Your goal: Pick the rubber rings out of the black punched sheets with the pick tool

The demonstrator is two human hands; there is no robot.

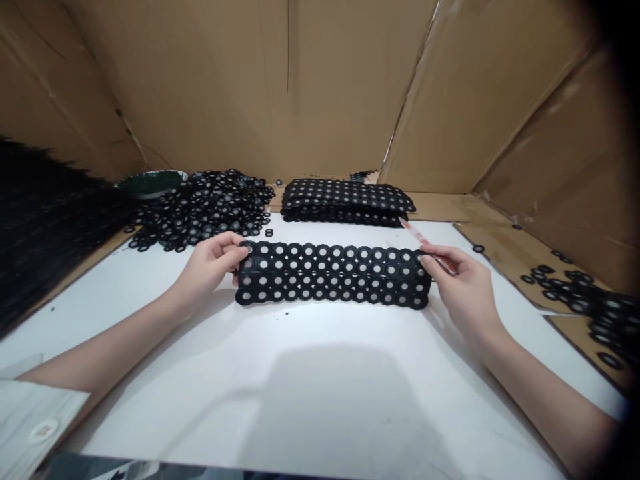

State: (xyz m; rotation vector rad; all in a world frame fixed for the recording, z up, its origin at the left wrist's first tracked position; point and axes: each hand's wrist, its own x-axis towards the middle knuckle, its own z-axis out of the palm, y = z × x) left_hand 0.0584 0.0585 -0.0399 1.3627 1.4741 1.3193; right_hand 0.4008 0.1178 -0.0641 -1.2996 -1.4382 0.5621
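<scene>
A black sheet of joined rings [330, 272], with several rows of round holes, is stretched crosswise above the white table [320, 387]. My left hand [213, 267] pinches its upper left corner between thumb and fingers. At the opposite end, my right hand [465, 283] is closed on the upper right corner. A slim stick with a red and white pattern [414, 232] also sits in my right hand and points up to the left; its exact kind is unclear. Behind the held sheet lies a stack of similar black ringed sheets [345, 195].
Loose black rings form a heap [205, 203] at the back left, beside a green-filled dish [153, 183]. More scattered rings [580, 300] lie on cardboard at right. A dark bristly mass [45, 220] fills the left edge. Cardboard walls [250, 80] enclose the table.
</scene>
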